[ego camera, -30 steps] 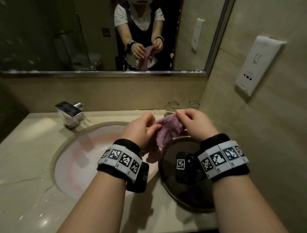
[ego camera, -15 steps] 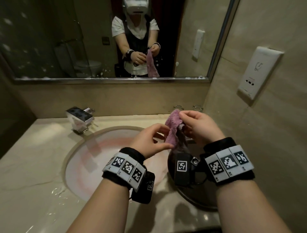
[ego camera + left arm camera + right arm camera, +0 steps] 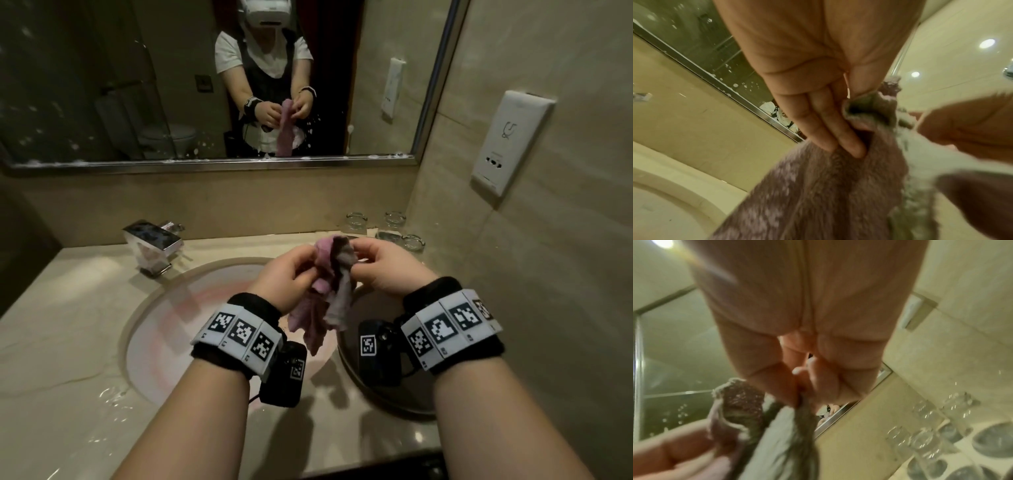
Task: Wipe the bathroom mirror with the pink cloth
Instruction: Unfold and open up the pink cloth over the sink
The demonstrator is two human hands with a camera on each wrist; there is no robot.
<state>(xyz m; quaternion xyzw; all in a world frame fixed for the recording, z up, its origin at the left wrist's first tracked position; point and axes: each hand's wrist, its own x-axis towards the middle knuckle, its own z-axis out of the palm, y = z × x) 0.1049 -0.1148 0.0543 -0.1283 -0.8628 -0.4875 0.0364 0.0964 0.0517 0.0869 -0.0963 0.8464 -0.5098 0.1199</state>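
Observation:
The pink cloth (image 3: 325, 291) hangs bunched over the sink between both hands. My left hand (image 3: 291, 274) pinches its top left edge, and my right hand (image 3: 380, 265) pinches the top right. In the left wrist view the fingers (image 3: 830, 129) press into the cloth (image 3: 828, 194). The right wrist view, blurred, shows fingers (image 3: 818, 382) curled round a cloth fold (image 3: 777, 426). The mirror (image 3: 120, 85) fills the wall above, dotted with white specks along its lower frame (image 3: 205, 166). It reflects the person holding the cloth.
A round basin (image 3: 178, 325) is set in the marble counter (image 3: 51, 342); a chrome tap (image 3: 152, 245) sits behind it. A dark round tray (image 3: 383, 397) lies at the right. Several glasses (image 3: 356, 221) stand at the back right corner. A white socket plate (image 3: 507, 144) is on the right wall.
The head view has tilted up, showing more mirror. Both hands have shifted their grip, and the cloth now hangs longer between them.

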